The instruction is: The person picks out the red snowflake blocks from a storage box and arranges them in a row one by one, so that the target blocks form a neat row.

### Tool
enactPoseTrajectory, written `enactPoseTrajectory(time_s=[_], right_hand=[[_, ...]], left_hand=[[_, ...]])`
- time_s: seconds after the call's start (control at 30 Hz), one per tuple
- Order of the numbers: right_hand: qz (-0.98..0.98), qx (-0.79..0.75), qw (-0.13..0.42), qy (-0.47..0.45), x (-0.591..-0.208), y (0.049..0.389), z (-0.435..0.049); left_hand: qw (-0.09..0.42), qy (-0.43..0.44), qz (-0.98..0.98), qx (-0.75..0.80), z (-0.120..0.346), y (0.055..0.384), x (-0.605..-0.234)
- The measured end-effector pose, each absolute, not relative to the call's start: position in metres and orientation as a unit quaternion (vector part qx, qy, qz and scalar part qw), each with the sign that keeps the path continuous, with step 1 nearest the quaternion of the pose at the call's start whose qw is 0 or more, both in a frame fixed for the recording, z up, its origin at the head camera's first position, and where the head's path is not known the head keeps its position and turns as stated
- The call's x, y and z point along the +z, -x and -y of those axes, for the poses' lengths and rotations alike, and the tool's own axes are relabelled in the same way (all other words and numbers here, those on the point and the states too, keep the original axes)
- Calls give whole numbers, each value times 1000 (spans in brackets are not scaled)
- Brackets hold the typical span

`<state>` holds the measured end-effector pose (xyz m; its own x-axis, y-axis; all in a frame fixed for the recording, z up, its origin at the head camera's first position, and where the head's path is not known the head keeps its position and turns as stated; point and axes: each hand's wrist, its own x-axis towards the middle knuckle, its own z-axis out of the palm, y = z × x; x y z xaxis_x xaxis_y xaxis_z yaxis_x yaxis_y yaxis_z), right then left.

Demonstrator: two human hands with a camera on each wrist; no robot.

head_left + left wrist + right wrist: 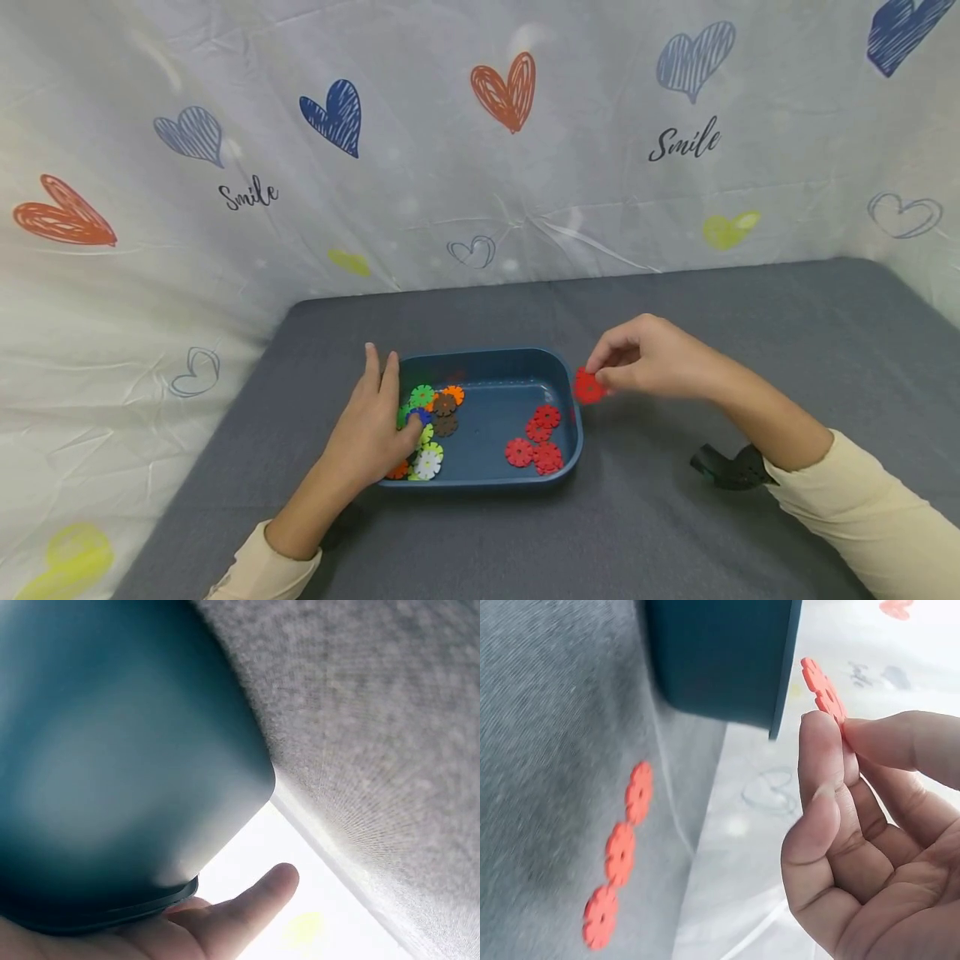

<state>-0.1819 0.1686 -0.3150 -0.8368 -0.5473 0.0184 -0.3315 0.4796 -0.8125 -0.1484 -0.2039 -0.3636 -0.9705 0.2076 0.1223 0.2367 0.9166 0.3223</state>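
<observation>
My right hand [652, 358] pinches a red flower-shaped plastic disc [589, 387] between thumb and fingertips, just outside the right end of a blue tray [480, 483]. In the right wrist view, three red discs [619, 855] lie in a row on the cloth; from the head they are hidden. At the tray's left end my left hand [375, 425] holds the rim, thumb inside over the discs and two fingers stretched out beyond the wall. Inside, several red discs [519, 452] lie at the right, and green [422, 396], brown [446, 426] and white discs [428, 463] cluster at the left.
A grey cloth [525, 550] covers the table under the tray. By the right sleeve lies a black strap-like object [727, 467]. Behind the table hangs a white curtain [420, 183] printed with hearts.
</observation>
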Motion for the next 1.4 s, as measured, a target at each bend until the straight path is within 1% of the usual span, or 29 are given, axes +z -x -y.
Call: enactPoseTrajectory(time_s=[0.27,0.5,0.9,1.4], right_hand=[[-852,-451,121,237,-318,182,-186],[-856,-458,131,202,-318,188,-195],[-884,-417,120,173,-324,204,-221],[-905,-374,158,123,-343,221,-250]], left_hand=[[40,114,979,-167,205,147,-363],[10,94,977,-193,206,147,-362],[23,101,977,-184,206,148,-362],[14,95,978,-185,203,148,-362]])
